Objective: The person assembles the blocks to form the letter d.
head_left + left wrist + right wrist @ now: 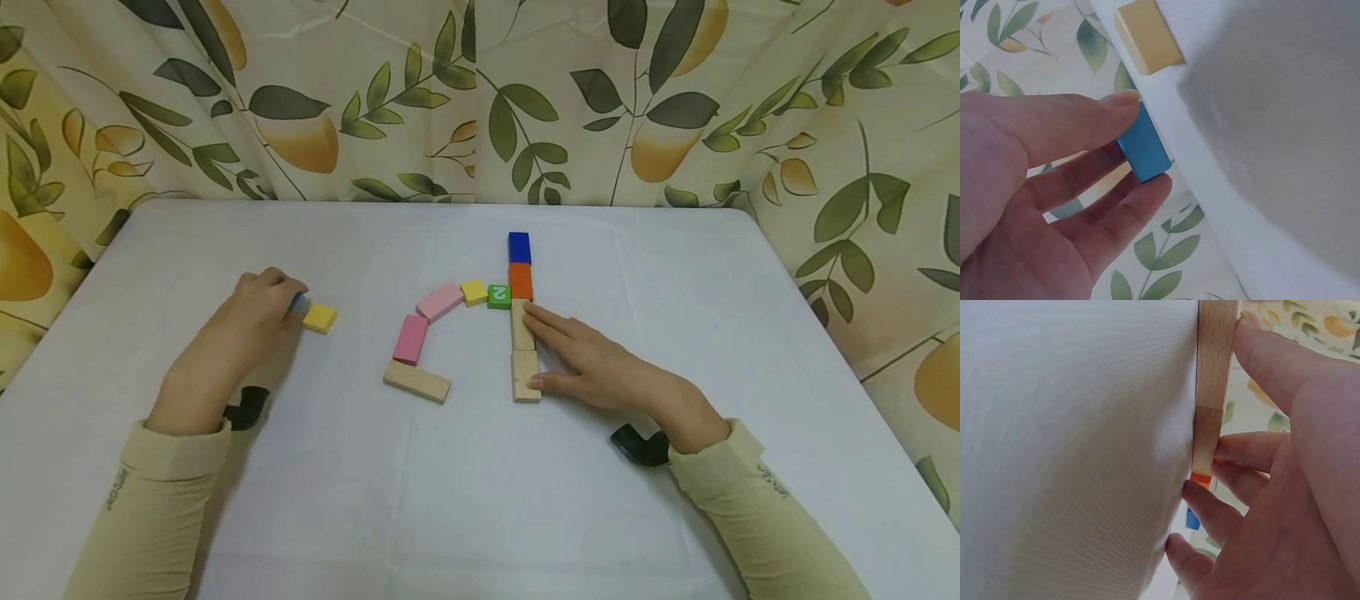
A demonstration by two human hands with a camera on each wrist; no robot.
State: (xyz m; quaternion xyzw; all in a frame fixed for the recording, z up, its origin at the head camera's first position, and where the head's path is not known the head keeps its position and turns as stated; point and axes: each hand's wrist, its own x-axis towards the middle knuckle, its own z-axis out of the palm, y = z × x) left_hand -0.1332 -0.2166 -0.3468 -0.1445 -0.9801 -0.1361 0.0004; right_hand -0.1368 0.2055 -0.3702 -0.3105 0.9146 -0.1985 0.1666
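Note:
My left hand (258, 312) pinches a blue block (1145, 144) between thumb and fingertips, just left of a yellow block (320, 317) lying on the table. With fingers extended, my right hand (592, 360) touches the right side of two plain wooden blocks (524, 367) laid end to end. Above them in the same column lie an orange block (521, 282) and a dark blue block (519, 247). A green block with a white 2 (498, 297) sits against the column's left side. In the right wrist view the thumb and fingertips rest along the wooden block (1215, 356).
From the green block a curve runs left and down: a small yellow block (474, 292), two pink blocks (439, 302) and a slanted wooden block (417, 382). The white tabletop (450, 500) ends at a leaf-patterned curtain (420, 100) behind.

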